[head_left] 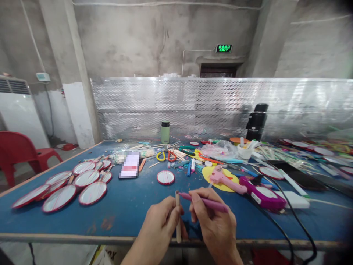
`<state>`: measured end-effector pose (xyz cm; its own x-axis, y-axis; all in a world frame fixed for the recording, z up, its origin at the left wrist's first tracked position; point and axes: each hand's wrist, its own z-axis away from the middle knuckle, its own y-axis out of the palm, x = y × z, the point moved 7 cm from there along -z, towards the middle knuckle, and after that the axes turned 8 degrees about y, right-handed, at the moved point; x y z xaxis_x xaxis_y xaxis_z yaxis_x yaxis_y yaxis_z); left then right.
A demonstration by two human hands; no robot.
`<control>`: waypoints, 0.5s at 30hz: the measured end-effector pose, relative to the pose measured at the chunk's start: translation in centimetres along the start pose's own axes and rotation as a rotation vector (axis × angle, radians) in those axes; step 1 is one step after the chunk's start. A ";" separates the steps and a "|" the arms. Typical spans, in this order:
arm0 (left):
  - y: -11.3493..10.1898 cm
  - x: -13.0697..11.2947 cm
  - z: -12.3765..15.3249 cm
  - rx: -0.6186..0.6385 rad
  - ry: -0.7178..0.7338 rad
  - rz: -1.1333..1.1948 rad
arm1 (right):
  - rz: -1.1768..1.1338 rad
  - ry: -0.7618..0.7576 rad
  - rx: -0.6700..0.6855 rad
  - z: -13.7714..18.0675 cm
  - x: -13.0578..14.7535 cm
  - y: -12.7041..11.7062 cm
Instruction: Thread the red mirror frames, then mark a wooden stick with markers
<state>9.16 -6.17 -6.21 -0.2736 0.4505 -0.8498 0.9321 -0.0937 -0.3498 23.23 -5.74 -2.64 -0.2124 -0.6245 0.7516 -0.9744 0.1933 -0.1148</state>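
The wooden stick [178, 217] stands upright, long axis vertical, over the near edge of the blue table [129, 206] before bare concrete walls [165, 36], the left hand [162, 221] with its grip closed around it, while the right hand [215, 224] pinches a purple pen [205, 201] lying nearly level, tip pointing left at the stick's top.

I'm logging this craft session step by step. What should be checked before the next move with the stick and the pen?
1. Left hand grips the wooden stick upright: ok.
2. Right hand holds the pink pen, tip pointing at the stick's top end: ok.
3. Pen tip touching the stick: cannot tell.
4. Red-rimmed disc lies on the table beyond both hands, untouched: ok.
5. Purple glue gun lies apart from both hands, to the right: ok.
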 end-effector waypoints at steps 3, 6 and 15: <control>0.1 0.0 0.0 0.013 -0.010 0.009 | -0.037 0.031 -0.031 0.1 0.2 -0.1; 0.0 -0.1 0.0 0.000 0.006 -0.030 | -0.057 0.072 -0.069 0.1 0.2 -0.1; 0.1 -0.2 0.0 0.009 0.009 0.001 | -0.024 0.062 -0.034 0.1 0.1 0.0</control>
<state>9.31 -6.27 -6.05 -0.2701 0.4587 -0.8466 0.9302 -0.1026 -0.3524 23.16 -5.86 -2.61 -0.1834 -0.5809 0.7930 -0.9758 0.2053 -0.0752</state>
